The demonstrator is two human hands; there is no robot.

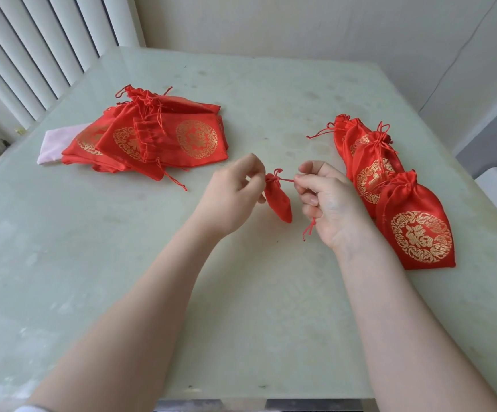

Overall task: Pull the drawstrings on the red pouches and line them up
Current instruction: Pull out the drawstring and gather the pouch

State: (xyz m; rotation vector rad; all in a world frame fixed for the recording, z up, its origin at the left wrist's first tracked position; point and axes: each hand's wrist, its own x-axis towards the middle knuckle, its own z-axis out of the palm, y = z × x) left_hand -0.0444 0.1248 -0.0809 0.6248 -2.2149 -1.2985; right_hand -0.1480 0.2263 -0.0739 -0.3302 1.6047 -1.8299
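A small red pouch hangs above the table between my hands, its neck gathered tight. My left hand pinches the drawstring on the pouch's left side. My right hand pinches the other drawstring, stretched taut to the right; the string's loose end dangles below my palm. At the left lies a loose pile of flat red pouches with gold round prints. On the right, several closed pouches lie overlapping in a row running from far to near.
A pale pink cloth sticks out from under the left pile. The pale green table ends at a front edge near my elbows. White vertical blinds stand at the far left, a wall behind.
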